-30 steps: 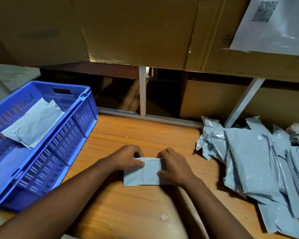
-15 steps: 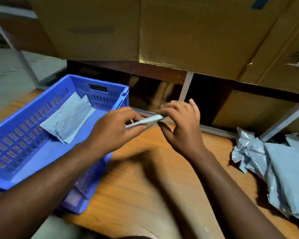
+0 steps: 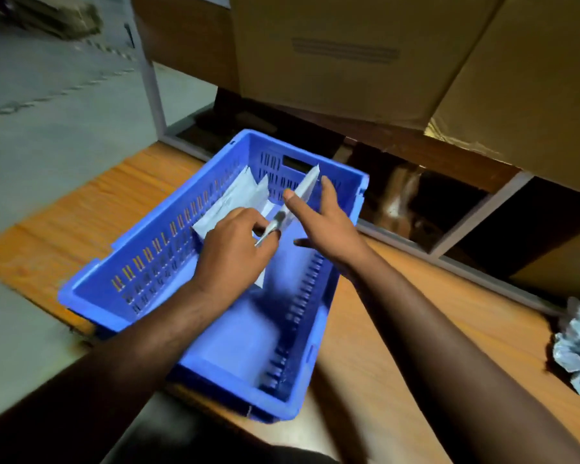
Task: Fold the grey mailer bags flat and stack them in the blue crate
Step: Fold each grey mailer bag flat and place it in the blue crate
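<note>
Over the blue crate (image 3: 215, 182) | folded mailer (image 3: 302, 192) is pinched edge-up by left hand (image 3: 235, 256), long axis toward crate's far wall | right hand (image 3: 329, 222) is spread, steadying it | stacked mailers (image 3: 235, 199) lie just beyond

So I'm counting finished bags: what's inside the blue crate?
Inside the blue crate: one folded stack, partly hidden by the left hand, which holds another mailer above it. Count unclear.

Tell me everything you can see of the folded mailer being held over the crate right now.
The folded mailer is pale grey, thin, plastic-looking, seen nearly edge-on and tilted, its far corner raised. The left hand pinches its near end; the right hand, fingers straight, touches its right side. It is above the blue crate, not yet lying on the mailers already inside. Motion blur hides detail.
</note>
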The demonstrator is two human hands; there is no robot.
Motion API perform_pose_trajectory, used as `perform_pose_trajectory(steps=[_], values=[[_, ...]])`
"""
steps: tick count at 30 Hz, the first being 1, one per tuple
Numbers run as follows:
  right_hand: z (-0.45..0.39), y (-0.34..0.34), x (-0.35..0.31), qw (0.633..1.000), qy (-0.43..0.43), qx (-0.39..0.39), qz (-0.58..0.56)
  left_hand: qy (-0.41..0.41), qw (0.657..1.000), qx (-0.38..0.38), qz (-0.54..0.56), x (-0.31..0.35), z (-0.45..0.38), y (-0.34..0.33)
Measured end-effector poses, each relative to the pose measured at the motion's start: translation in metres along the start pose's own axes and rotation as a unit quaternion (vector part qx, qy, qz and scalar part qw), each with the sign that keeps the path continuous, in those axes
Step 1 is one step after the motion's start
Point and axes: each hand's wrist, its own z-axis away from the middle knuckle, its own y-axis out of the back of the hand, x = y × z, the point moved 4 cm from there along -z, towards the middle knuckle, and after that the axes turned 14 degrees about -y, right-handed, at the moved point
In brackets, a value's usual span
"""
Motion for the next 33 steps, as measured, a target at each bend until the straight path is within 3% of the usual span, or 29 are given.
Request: perform_pose_trajectory(steps=[1, 3, 6, 9, 12, 16, 22, 27, 33], values=[[-0.011, -0.014, 0.003, 0.997, -0.073, -0.038, -0.005, 0.002, 1.000, -0.011, 0.004, -0.004, 0.000, -0.001], [-0.038, -0.043, 0.004, 0.991, -0.121, -0.058, 0.017, 0.007, 0.999, -0.054, 0.003, -0.016, -0.004, 0.000], [-0.068, -0.067, 0.004, 0.985, -0.118, 0.013, 0.121, 0.011, 0.987, -0.163, -0.001, -0.036, -0.014, -0.002], [-0.087, -0.074, 0.001, 0.968, -0.125, 0.063, 0.207, 0.030, 0.957, -0.278, -0.073, -0.065, -0.023, -0.002], [-0.109, -0.079, 0.005, 0.958, -0.161, 0.087, 0.220, 0.085, 0.931, -0.335, -0.117, -0.100, -0.028, -0.005], [-0.134, -0.099, 0.022, 0.955, -0.173, 0.077, 0.226, 0.056, 0.884, -0.428, -0.180, -0.115, -0.014, -0.019], [-0.140, -0.131, 0.037, 0.969, -0.181, 0.017, 0.170, 0.015, 0.908, -0.382, -0.171, -0.118, -0.015, -0.024], [-0.154, -0.144, 0.057, 0.982, -0.175, 0.045, 0.052, 0.029, 0.922, -0.362, -0.134, -0.126, -0.016, -0.028], [-0.175, -0.161, 0.070, 0.989, -0.137, 0.024, 0.050, 0.014, 0.909, -0.387, -0.154, -0.134, -0.010, -0.033]])
